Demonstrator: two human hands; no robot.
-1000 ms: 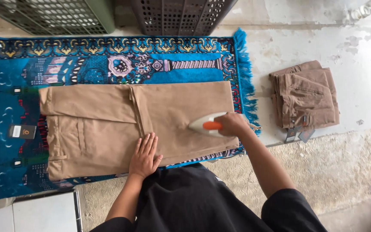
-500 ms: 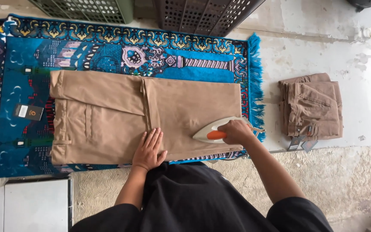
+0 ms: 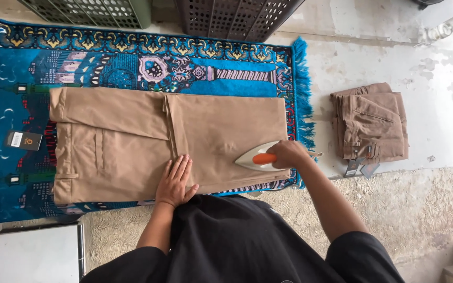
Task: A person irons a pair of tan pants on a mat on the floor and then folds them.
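Observation:
Tan trousers (image 3: 127, 141) lie flat on a blue patterned rug (image 3: 132, 68). My left hand (image 3: 176, 181) presses palm down, fingers spread, on the trousers' near edge around the middle. My right hand (image 3: 289, 154) grips the orange handle of a white iron (image 3: 255, 157) that rests on the right end of the trousers, near the rug's fringed edge.
A stack of folded tan trousers (image 3: 370, 126) with hanging tags sits on the white floor to the right. A dark tag (image 3: 23, 140) lies on the rug at the left. A green crate (image 3: 95, 10) and a dark crate (image 3: 237, 15) stand beyond the rug.
The view has shifted so the rug and trousers sit further right and lower. My right hand has slid the iron slightly along the trousers' right end; my left hand stays pressed.

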